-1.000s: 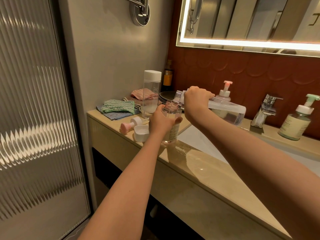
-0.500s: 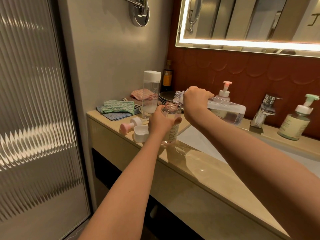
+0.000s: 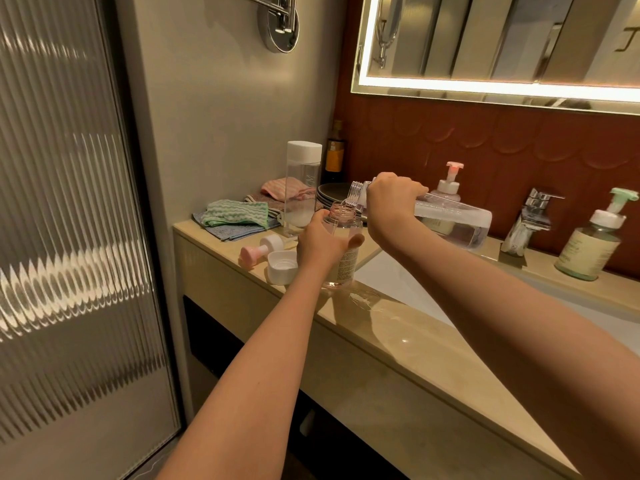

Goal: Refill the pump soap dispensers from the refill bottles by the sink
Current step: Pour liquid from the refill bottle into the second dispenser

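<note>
My left hand grips an uncapped clear dispenser bottle with a pinkish neck, standing on the counter. My right hand holds a clear refill bottle tipped nearly flat, its open mouth right over the dispenser's neck. The dispenser's pink pump head lies on the counter to the left, beside a white cap. A second refill bottle with a white lid stands upright behind. Two more pump dispensers stand by the wall: a pink-topped dispenser and a green-topped dispenser.
Folded cloths and dark plates lie at the counter's far left corner, with a brown bottle behind. A chrome tap stands over the white sink. A ribbed glass door is at the left.
None apart from a slight shift of the camera; both hands and both bottles keep the same pose.
</note>
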`<action>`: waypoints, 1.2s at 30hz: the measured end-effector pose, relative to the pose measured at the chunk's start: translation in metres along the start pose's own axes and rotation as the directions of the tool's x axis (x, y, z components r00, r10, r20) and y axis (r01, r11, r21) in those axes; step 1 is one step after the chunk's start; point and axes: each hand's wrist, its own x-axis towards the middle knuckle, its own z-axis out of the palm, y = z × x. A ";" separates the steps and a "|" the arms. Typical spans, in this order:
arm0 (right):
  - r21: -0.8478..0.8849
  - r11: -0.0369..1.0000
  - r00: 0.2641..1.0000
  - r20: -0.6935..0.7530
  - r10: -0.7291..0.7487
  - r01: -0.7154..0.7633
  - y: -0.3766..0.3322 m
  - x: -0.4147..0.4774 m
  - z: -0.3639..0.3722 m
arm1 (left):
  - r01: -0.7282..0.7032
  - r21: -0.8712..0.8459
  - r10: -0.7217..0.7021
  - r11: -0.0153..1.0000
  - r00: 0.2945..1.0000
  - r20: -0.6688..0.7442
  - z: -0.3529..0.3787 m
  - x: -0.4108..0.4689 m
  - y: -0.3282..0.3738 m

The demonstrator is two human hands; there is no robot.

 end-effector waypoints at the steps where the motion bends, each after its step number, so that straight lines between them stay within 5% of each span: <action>1: -0.001 1.000 1.000 -0.005 0.002 -0.002 0.000 0.000 0.000 | 0.002 -0.002 -0.002 1.000 1.000 0.000 0.000 0.000 0.000; 36: 0.067 0.997 1.000 0.020 0.021 -0.022 0.000 0.001 0.001 | 0.007 -0.008 -0.007 1.000 1.000 0.000 0.000 0.000 0.000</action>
